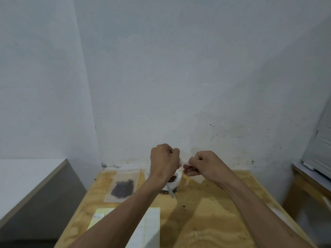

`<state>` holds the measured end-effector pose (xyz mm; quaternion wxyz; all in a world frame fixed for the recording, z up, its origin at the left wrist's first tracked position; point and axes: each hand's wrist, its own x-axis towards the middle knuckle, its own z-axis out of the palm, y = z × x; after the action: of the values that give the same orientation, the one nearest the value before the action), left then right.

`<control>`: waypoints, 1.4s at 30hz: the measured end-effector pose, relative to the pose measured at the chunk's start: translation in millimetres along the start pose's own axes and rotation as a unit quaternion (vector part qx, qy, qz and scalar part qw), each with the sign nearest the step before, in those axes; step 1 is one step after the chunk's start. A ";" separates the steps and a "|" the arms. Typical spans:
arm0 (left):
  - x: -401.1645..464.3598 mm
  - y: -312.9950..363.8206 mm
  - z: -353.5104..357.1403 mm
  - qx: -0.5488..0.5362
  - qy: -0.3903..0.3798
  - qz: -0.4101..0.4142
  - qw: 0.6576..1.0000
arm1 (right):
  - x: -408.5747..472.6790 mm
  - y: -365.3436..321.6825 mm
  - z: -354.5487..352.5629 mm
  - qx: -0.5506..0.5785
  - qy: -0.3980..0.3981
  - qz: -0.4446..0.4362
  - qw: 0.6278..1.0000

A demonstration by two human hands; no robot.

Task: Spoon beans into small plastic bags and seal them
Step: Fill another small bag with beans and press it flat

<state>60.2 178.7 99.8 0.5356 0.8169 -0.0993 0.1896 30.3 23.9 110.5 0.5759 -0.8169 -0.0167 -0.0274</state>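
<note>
- No brand, label or legible writing was found; faint marks on the yellow paper at the near left of the counter were too blurred to read.
- The left hand and right hand were raised together above the far part of the counter, both with fingers curled.
- A small clear plastic bag was stretched between the two hands; the fingers of each hand pinched it at an edge. The bag was thin and blurred, so its contents could not be told.
- A white-lined container of brown beans stood on the counter directly below the hands, partly hidden by the left wrist.
- A pale spoon handle stuck out of that container toward the viewer.
- A flat clear bag holding dark beans lay on the counter, left of the container and well apart from both hands.
- A white sheet lay beside the yellow paper, partly covered by the left forearm.
- A white-topped surface stood left of the counter; a wooden frame stood to the right.
</note>
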 end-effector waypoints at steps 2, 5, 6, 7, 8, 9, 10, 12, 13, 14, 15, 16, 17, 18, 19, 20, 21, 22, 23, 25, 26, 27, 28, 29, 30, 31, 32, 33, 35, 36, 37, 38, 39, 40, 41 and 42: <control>1.0 1.0 -5.3 0.011 -0.028 0.032 0.999 | 1.2 -2.6 1.7 0.012 0.012 0.018 1.000; 0.4 3.6 -22.4 0.017 -0.145 0.057 0.988 | 3.6 -7.4 -7.4 0.080 -0.005 0.053 0.995; 0.5 4.0 -30.0 0.024 -0.209 0.058 0.976 | 4.0 -8.3 -10.8 0.106 -0.017 0.061 0.992; 1.6 5.0 -37.3 0.043 -0.266 0.059 0.961 | 4.1 -8.3 -13.2 0.120 -0.029 0.065 0.990; 3.2 6.4 -43.3 0.080 -0.308 0.060 0.946 | 3.4 -8.4 -13.9 0.121 -0.041 0.066 0.990; 5.4 7.0 -46.7 0.113 -0.335 0.069 0.933 | 2.3 -8.3 -13.4 0.115 -0.055 0.063 0.990; 8.0 5.9 -47.9 0.140 -0.354 0.082 0.921 | 0.8 -8.1 -12.1 0.107 -0.073 0.058 0.990; 11.4 2.5 -45.9 0.173 -0.374 0.097 0.906 | 0.9 -7.3 -10.2 0.097 -0.095 0.052 0.989; 12.5 0.4 -43.6 0.186 -0.371 0.103 0.904 | 1.3 -5.8 -10.6 0.081 -0.092 0.049 0.991; 12.8 -1.6 -41.3 0.198 -0.361 0.111 0.904 | 2.3 -3.7 -11.9 0.050 -0.080 0.045 0.995; 13.1 -4.2 -39.4 0.211 -0.347 0.122 0.906 | 3.7 -1.9 -13.8 0.018 -0.060 0.041 0.997; 13.1 -6.2 -37.9 0.222 -0.336 0.134 0.905 | 4.2 -0.4 -15.6 -0.019 -0.037 0.036 0.998; 13.1 -7.3 -36.7 0.235 -0.330 0.144 0.903 | 5.4 2.2 -17.2 -0.047 -0.015 0.031 0.998; 12.9 -7.8 -35.6 0.249 -0.325 0.154 0.899 | 5.4 4.3 -18.3 -0.072 0.009 0.027 0.997; 12.9 -8.4 -34.6 0.263 -0.318 0.165 0.896 | 5.1 4.8 -18.7 -0.100 0.039 0.018 0.994; 13.0 -9.4 -34.0 0.275 -0.309 0.174 0.894 | 3.8 2.9 -18.1 -0.130 0.069 0.000 0.989; 12.8 -10.7 -33.8 0.288 -0.301 0.183 0.890 | 2.4 1.1 -17.5 -0.146 0.096 -0.027 0.984; 12.8 -12.3 -33.6 0.304 -0.295 0.194 0.885 | 0.4 -0.9 -17.0 -0.143 0.112 -0.059 0.982; 12.9 -14.6 -33.2 0.318 -0.291 0.208 0.878 | -0.9 -2.8 -17.4 -0.135 0.112 -0.086 0.981; 12.9 -20.2 -30.5 0.331 -0.284 0.226 0.871 | -3.6 -10.9 -18.3 -0.088 0.057 -0.099 0.990; 12.1 -22.1 -28.5 0.330 -0.279 0.234 0.871 | -3.3 -12.3 -18.6 -0.059 0.011 -0.082 0.995; 11.0 -23.6 -26.2 0.329 -0.272 0.244 0.871 | -2.8 -12.2 -19.0 -0.039 -0.028 -0.059 0.997; 9.7 -24.6 -24.3 0.328 -0.266 0.254 0.870 | -2.3 -11.5 -18.8 -0.029 -0.057 -0.035 0.997; 8.4 -25.2 -23.2 0.326 -0.262 0.262 0.870 | -1.5 -9.9 -18.2 -0.028 -0.078 -0.019 0.996; 7.2 -26.2 -22.6 0.322 -0.260 0.264 0.871 | -0.2 -7.2 -17.2 -0.034 -0.091 -0.008 0.995; 6.4 -27.4 -22.5 0.315 -0.261 0.262 0.874 | 1.3 -4.0 -15.5 -0.037 -0.102 -0.006 0.994; 5.6 -28.9 -22.2 0.306 -0.264 0.253 0.879 | 3.2 -1.1 -13.9 -0.036 -0.110 -0.006 0.993; 4.5 -29.0 -22.3 0.297 -0.269 0.242 0.884 | 4.2 0.3 -12.3 -0.031 -0.111 -0.001 0.993; 1.8 -28.9 -22.2 0.274 -0.274 0.216 0.896 | 3.6 -1.1 -8.0 -0.027 -0.100 -0.006 0.995; 0.9 -29.0 -22.0 0.263 -0.272 0.210 0.901 | 3.9 -1.8 -6.0 -0.028 -0.099 -0.006 0.995; 0.6 -29.4 -22.0 0.255 -0.267 0.210 0.905 | 4.3 -2.3 -5.2 -0.029 -0.100 -0.003 0.995; 0.7 -29.4 -22.4 0.249 -0.259 0.214 0.908 | 5.4 -2.3 -4.4 -0.026 -0.104 -0.001 0.994; 0.8 -29.3 -23.3 0.244 -0.251 0.216 0.911 | 6.1 -2.4 -3.6 -0.022 -0.109 0.000 0.994; 1.2 -29.6 -24.2 0.242 -0.245 0.215 0.914 | 6.8 -3.0 -1.9 -0.020 -0.108 0.000 0.994; 1.9 -29.9 -25.4 0.242 -0.241 0.213 0.915 | 8.7 -2.8 -0.2 -0.023 -0.104 -0.005 0.994; 2.7 -30.3 -26.6 0.243 -0.237 0.209 0.917 | 10.0 -3.3 2.1 -0.029 -0.095 -0.014 0.995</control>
<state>68.3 215.4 84.9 0.2298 0.9033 -0.3432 0.1161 40.1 26.9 113.5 0.5476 -0.8316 -0.0821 0.0421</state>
